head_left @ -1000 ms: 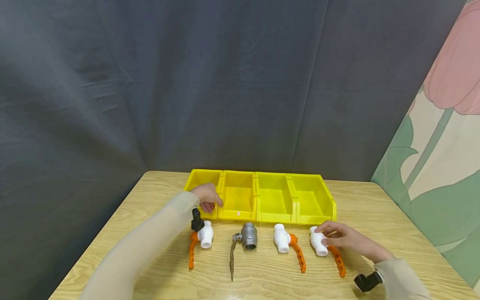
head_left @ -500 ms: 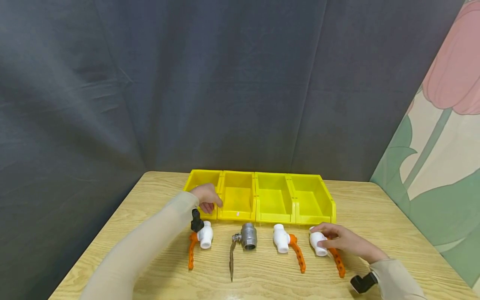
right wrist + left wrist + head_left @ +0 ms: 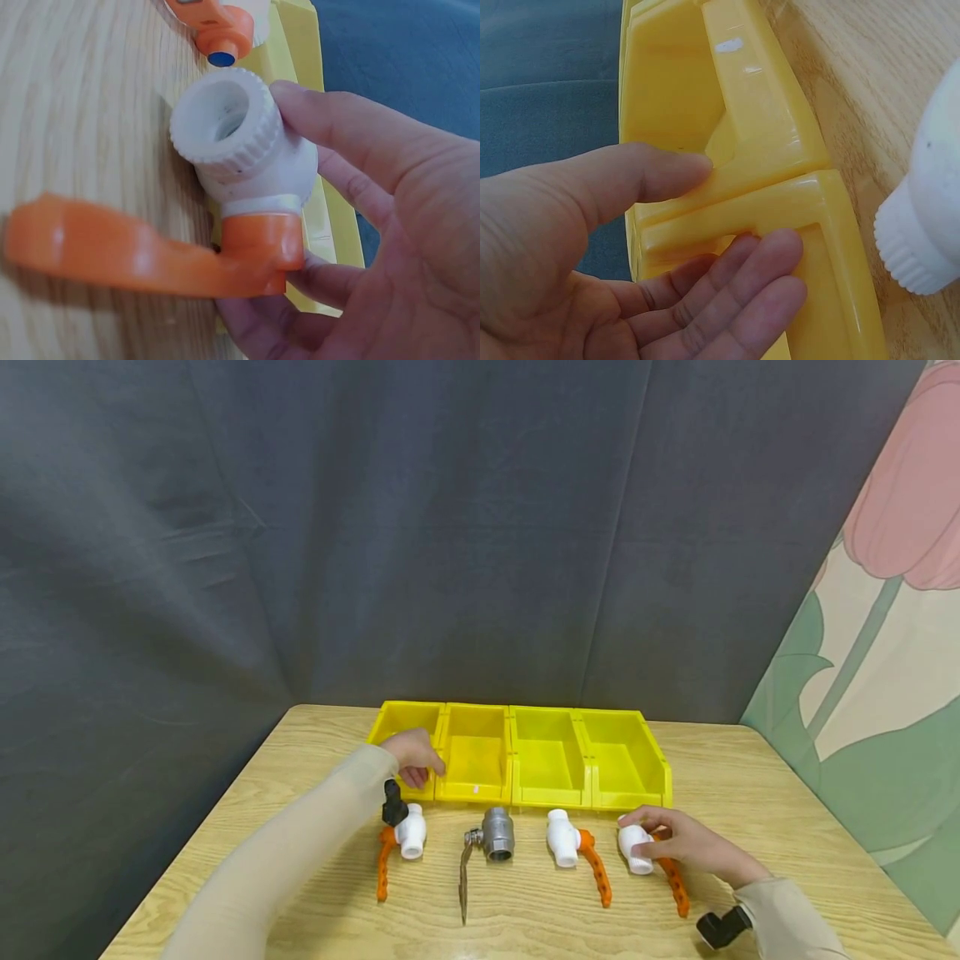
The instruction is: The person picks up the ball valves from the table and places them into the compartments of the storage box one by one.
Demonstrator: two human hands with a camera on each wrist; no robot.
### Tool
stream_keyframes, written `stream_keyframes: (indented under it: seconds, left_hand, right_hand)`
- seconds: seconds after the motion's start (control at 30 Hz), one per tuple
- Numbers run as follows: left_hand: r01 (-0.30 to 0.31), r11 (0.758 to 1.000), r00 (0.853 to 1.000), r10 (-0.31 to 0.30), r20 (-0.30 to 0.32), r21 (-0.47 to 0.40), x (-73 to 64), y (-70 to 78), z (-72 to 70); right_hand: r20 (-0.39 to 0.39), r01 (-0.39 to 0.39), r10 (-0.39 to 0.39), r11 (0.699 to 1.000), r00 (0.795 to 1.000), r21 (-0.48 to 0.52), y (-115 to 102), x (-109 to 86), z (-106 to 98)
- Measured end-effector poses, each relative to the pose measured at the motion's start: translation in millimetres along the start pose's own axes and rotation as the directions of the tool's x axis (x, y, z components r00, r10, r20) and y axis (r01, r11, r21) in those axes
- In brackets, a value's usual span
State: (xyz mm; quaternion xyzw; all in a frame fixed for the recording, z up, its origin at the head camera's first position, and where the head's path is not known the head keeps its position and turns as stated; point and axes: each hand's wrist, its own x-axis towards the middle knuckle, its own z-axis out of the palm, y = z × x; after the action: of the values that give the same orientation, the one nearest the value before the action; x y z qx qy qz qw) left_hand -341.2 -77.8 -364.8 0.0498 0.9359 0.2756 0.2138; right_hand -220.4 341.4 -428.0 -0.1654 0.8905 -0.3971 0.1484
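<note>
My right hand grips a white plastic ball valve with an orange lever handle, at the right end of a row on the table. In the right wrist view its thumb presses the white body near the ribbed open end, with fingers around the far side and beneath the orange handle hub. My left hand is at the two leftmost yellow bins, holding their adjoining side walls between thumb and fingers. Below the left wrist lies another white ball valve with an orange handle.
The joined yellow bins stand in a row at the back; two more are on the right. A metal ball valve and a white ball valve lie between the hands on the wooden table. A dark curtain hangs behind.
My right hand has shifted slightly left, its thumb moving farther over the white ball valve, which has turned a little. The left hand stays at the bin walls.
</note>
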Motion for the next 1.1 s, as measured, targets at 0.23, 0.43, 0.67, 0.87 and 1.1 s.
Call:
stream_keyframes:
  seconds: [0.23,0.43,0.67,0.87,1.1]
  left_hand:
    - [0.010,1.000,1.000,-0.010,-0.005,0.012,1.4,0.0,0.7]
    - [0.019,1.000,1.000,-0.019,-0.009,0.016,0.2,1.5,0.6]
    - [0.025,1.000,1.000,-0.025,-0.005,0.015,0.7,1.8,0.8]
    - [0.017,1.000,1.000,-0.017,-0.004,0.013,1.6,0.9,0.8]
    - [0.004,1.000,1.000,-0.004,-0.007,0.017,0.2,1.3,0.6]
  right_hand:
    - [-0.022,-0.012,0.012,1.000,1.000,-0.017,-6.3,-1.1,1.2]
    - [-0.027,-0.043,0.043,0.999,0.999,-0.018,-10.4,-2.3,0.8]
    - [-0.020,-0.039,0.039,0.999,0.999,0.012,-5.4,-1.2,-0.5]
    - [-0.014,-0.039,0.039,0.998,0.999,0.041,-1.2,-1.1,-1.9]
    - [0.005,-0.101,0.101,0.990,0.995,0.100,0.0,-1.3,-1.9]
